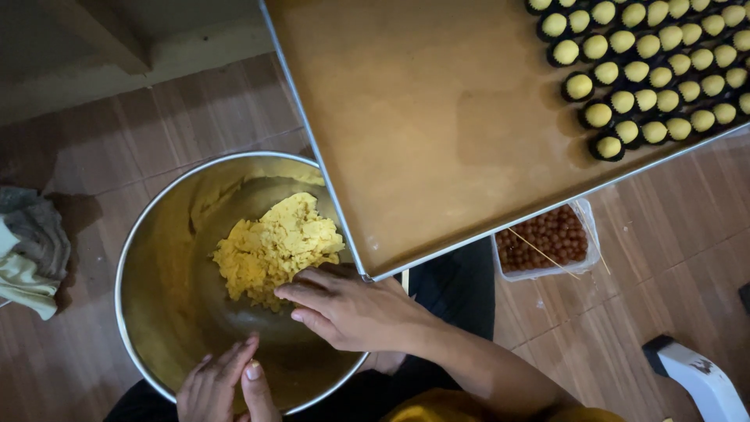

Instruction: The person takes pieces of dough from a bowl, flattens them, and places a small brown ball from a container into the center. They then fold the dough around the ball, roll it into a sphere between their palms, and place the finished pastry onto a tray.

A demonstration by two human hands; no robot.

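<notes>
From where I watch, the biggest thing is the baking tray (437,125), a wide metal sheet with a brown lined bottom that fills the far right of the view. Its far right corner is packed with rows of small round pastries (656,70), pale yellow balls seated in dark cups. The tray's near left corner overlaps the rim of a large steel mixing bowl (148,281), which sits on the wooden floor (101,133) at near left. Inside the bowl, toward its far right side, lies a crumbly lump of yellow dough (273,246).

My right hand (351,312) reaches into the bowl from the right, fingers stretched out and loosely open, their tips touching the near edge of the dough; it grips nothing that I can see. My left hand (223,387) is at the near rim of the bowl, fingers pinched together; whether anything sits between them I cannot tell.

Just right of the bowl, partly under the tray, stands a clear plastic tub (547,238) of small reddish-brown balls with a thin stick lying across it. A crumpled cloth (31,250) lies at far left.
</notes>
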